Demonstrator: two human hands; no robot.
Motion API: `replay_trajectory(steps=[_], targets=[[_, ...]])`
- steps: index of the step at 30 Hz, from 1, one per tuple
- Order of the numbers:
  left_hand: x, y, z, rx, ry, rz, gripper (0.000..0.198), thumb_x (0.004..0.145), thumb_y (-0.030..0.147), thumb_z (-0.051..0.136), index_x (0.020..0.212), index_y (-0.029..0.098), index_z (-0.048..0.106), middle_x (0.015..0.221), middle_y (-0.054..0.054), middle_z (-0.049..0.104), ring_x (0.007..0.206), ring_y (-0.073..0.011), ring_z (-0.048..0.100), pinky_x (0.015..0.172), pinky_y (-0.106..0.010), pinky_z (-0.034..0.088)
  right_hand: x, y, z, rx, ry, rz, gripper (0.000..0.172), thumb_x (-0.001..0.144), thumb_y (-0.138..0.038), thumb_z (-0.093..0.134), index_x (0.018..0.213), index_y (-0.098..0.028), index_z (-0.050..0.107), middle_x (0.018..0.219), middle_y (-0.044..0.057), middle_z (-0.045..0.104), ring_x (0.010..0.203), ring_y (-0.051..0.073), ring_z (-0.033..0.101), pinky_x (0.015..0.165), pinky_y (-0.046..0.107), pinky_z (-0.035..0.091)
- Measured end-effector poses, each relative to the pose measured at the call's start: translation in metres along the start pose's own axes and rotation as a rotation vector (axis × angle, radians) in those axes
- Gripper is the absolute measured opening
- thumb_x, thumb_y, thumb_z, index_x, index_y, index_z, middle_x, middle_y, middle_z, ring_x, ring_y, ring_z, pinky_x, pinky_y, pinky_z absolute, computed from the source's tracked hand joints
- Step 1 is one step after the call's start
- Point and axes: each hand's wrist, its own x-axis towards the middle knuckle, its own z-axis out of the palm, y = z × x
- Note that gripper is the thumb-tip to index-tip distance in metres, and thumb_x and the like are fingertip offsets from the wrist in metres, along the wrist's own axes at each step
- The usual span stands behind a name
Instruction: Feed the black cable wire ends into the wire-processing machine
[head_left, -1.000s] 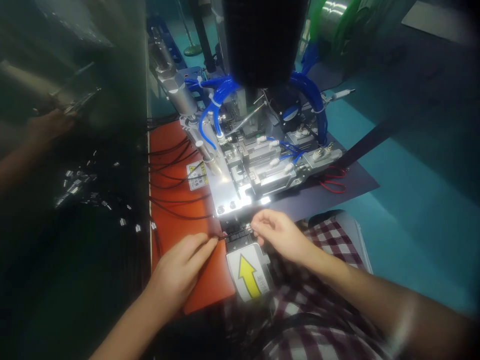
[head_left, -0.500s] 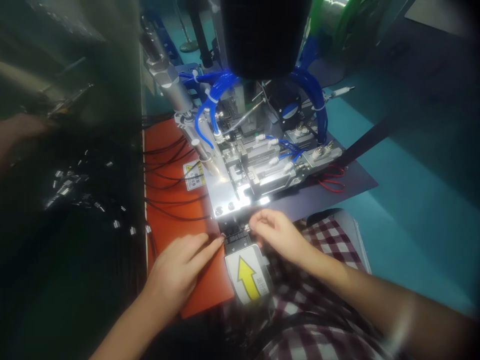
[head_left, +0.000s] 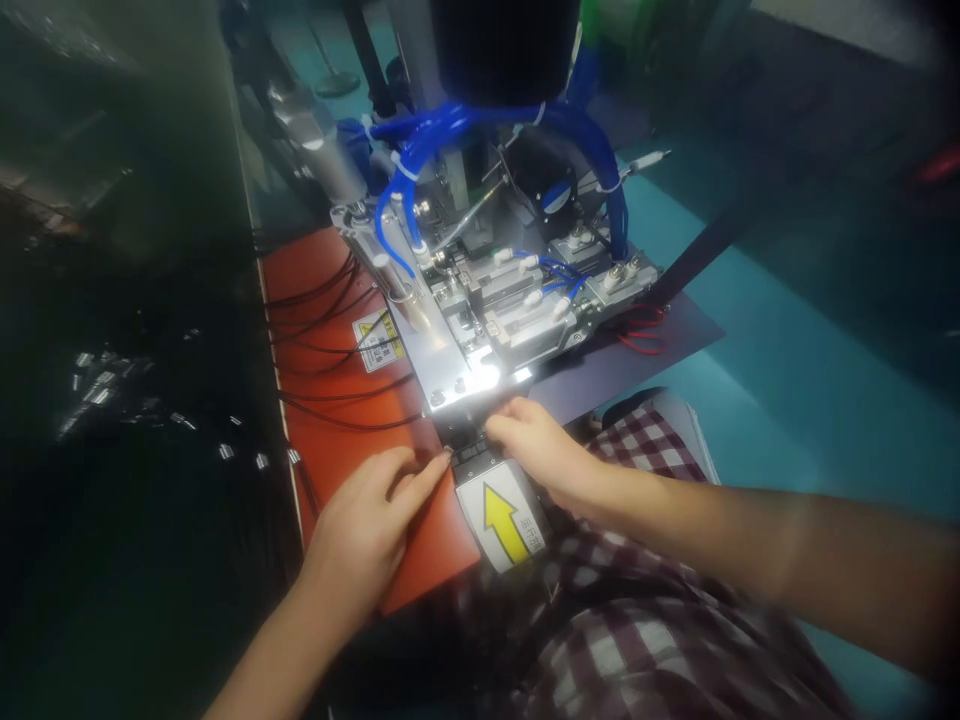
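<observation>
My left hand (head_left: 373, 521) lies on the orange mat (head_left: 315, 300), its fingers pinched together at the left end of a small black fixture (head_left: 469, 459). My right hand (head_left: 537, 446) is pinched at the fixture's right end. What the fingers hold is too small to make out. The fixture sits at the front edge of a metal machine (head_left: 480, 300), just above a white plate with a yellow arrow (head_left: 504, 521).
Blue air hoses (head_left: 420, 170) loop over the machine. Thin black cables (head_left: 330, 340) cross the orange mat. Small metal parts (head_left: 97, 385) lie scattered on the dark surface at left. A yellow warning label (head_left: 375, 342) is stuck on the mat. Red wires (head_left: 641, 335) lie at the machine's right.
The view has shifted, so the machine now sits further left. Both hands stayed pinched at the fixture; the right hand moved slightly inward. The other person's hand at far left is gone from view.
</observation>
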Motion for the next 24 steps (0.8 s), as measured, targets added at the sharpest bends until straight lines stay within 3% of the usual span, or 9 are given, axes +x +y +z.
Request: replay_trajectory(steps=[4,7,14,21,24], targets=[[0.000,-0.001,-0.001,-0.080,-0.001,-0.008,0.056,0.087,-0.002,0.031,0.131,0.025,0.054,0.104,-0.008,0.053,0.093,-0.0190,0.053,0.075,-0.029,0.048,0.002,0.008,-0.024,0.058,-0.138,-0.008,0.016,0.071,-0.031,0.063,0.069,-0.015,0.058,0.066,-0.004,0.054,0.050,0.007,0.041,0.054,0.025,0.031],[0.000,-0.004,0.001,-0.157,0.043,0.014,0.053,0.088,-0.003,0.032,0.129,0.023,0.054,0.108,-0.008,0.056,0.098,-0.0188,0.053,0.081,-0.030,0.048,0.004,0.015,-0.038,0.072,-0.104,-0.108,0.024,0.072,-0.039,0.066,0.072,-0.015,0.061,0.072,-0.002,0.060,0.054,0.008,0.049,0.058,0.025,0.035],[-0.002,-0.005,-0.001,-0.124,0.087,0.020,0.043,0.090,0.001,0.035,0.120,0.021,0.059,0.106,-0.008,0.060,0.093,-0.0187,0.056,0.077,-0.030,0.049,0.008,0.019,-0.025,0.042,-0.110,-0.171,0.018,0.074,-0.032,0.066,0.069,-0.015,0.061,0.064,-0.003,0.061,0.056,0.010,0.054,0.064,0.026,0.044],[-0.004,-0.002,-0.001,0.002,0.075,-0.002,0.042,0.092,0.005,0.035,0.121,0.022,0.059,0.106,-0.010,0.060,0.092,-0.0203,0.058,0.071,-0.030,0.047,0.007,0.019,-0.027,-0.231,-0.064,-0.314,0.012,0.083,-0.027,0.057,0.075,-0.019,0.055,0.060,-0.003,0.058,0.053,0.013,0.059,0.055,0.027,0.046],[-0.006,-0.003,0.001,-0.008,0.064,0.007,0.043,0.092,0.004,0.034,0.123,0.022,0.058,0.109,-0.010,0.058,0.095,-0.0201,0.057,0.073,-0.029,0.047,-0.001,0.022,-0.035,-0.435,-0.034,-0.552,0.013,0.090,-0.024,0.047,0.095,-0.019,0.059,0.077,0.001,0.066,0.061,0.015,0.063,0.059,0.028,0.048]])
